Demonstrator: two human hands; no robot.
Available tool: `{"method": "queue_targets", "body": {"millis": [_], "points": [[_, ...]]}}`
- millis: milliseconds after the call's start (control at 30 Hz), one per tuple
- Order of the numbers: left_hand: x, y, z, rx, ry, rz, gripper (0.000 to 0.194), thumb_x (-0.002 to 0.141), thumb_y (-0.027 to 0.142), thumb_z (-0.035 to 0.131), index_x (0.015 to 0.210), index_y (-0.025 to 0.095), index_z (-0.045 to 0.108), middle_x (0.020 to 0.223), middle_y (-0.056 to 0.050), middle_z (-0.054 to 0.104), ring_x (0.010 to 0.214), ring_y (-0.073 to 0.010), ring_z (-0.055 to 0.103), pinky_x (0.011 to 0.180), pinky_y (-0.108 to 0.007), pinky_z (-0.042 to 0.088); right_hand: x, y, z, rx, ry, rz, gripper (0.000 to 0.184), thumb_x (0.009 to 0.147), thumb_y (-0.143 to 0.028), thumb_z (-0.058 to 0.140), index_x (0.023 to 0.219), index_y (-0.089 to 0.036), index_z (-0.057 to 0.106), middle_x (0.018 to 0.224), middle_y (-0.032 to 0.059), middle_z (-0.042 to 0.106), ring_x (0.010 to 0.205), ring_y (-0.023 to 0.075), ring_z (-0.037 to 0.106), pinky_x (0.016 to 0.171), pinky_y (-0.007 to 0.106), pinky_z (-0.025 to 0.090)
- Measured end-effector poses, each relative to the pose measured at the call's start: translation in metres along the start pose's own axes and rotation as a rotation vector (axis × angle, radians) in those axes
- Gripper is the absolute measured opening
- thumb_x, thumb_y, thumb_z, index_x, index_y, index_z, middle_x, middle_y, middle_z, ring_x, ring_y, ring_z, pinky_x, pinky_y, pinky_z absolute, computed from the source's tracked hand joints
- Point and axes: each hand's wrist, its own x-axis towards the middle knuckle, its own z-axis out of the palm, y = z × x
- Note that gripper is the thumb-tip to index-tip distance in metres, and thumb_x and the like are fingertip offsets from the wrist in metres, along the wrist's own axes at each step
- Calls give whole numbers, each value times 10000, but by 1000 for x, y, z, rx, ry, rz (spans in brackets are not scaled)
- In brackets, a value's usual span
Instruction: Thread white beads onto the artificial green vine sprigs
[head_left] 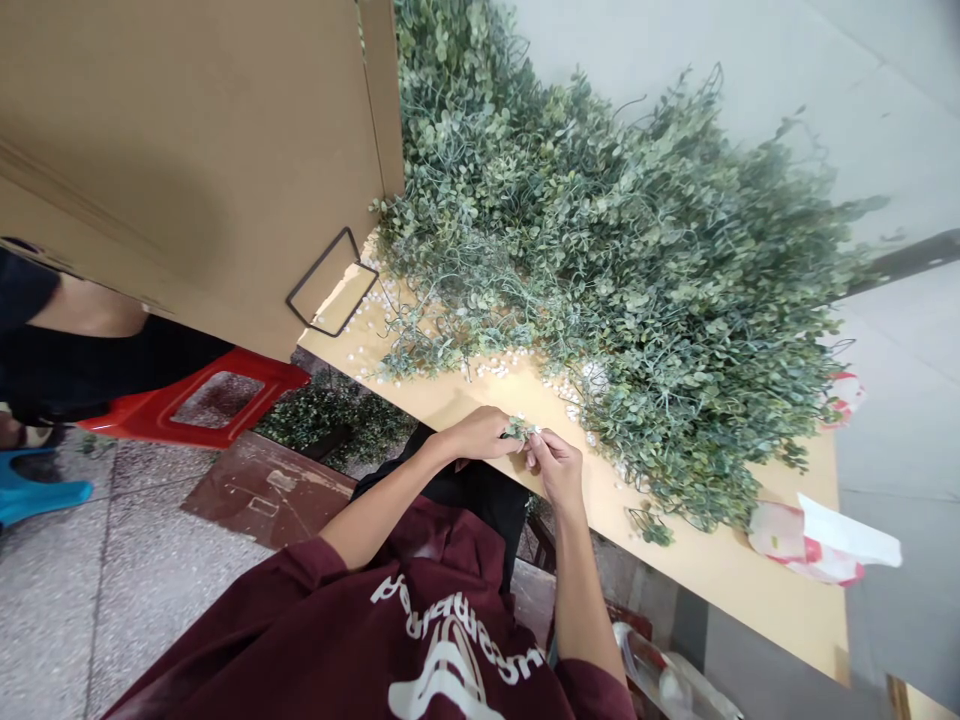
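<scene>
My left hand [484,433] is closed around a small artificial leaf sprig [519,428], just over the table's near edge. Close beside it, my right hand [553,462] pinches a small white bead [535,430] at the sprig's tip between thumb and fingers. The sprig's lower part is hidden inside the left hand. Loose white beads [502,364] lie scattered on the table beyond both hands. Behind them rises a large heap of green artificial foliage [637,240]. A small separate sprig [651,525] rests to the right near the front edge.
A tall cardboard box [195,130] stands at the left, with a black wire frame [332,282] by its corner. At the table's right end lies a red and white tissue pack [802,540]. A red stool [217,400] and another person's leg [90,305] are at the left.
</scene>
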Motion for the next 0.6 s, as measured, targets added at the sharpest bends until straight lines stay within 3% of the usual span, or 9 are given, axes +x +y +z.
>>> {"method": "queue_targets", "body": {"millis": [300, 467, 600], "points": [[0, -2, 0, 27, 11, -10, 190, 790, 202, 532, 645, 139, 637, 591, -6, 602, 566, -121, 510, 574, -207, 344, -1, -7, 6, -35, 31, -27, 324, 886, -433, 607, 667, -201, 668, 556, -11, 544, 489, 128, 480, 504, 264, 410], [0, -1, 1, -65, 12, 4, 184, 798, 182, 502, 675, 142, 633, 669, -6, 639, 635, -130, 561, 647, -203, 393, 1, 1, 8, 102, 100, 16, 251, 828, -449, 666, 831, -198, 684, 539, -32, 542, 449, 122, 472, 461, 254, 407], [-1, 2, -1, -80, 1, 2, 181, 801, 188, 498, 683, 149, 630, 667, -3, 634, 659, -137, 579, 666, -205, 401, 0, 2, 7, 126, 69, 12, 265, 833, -442, 661, 738, -195, 655, 543, -24, 553, 438, 108, 454, 450, 242, 407]]}}
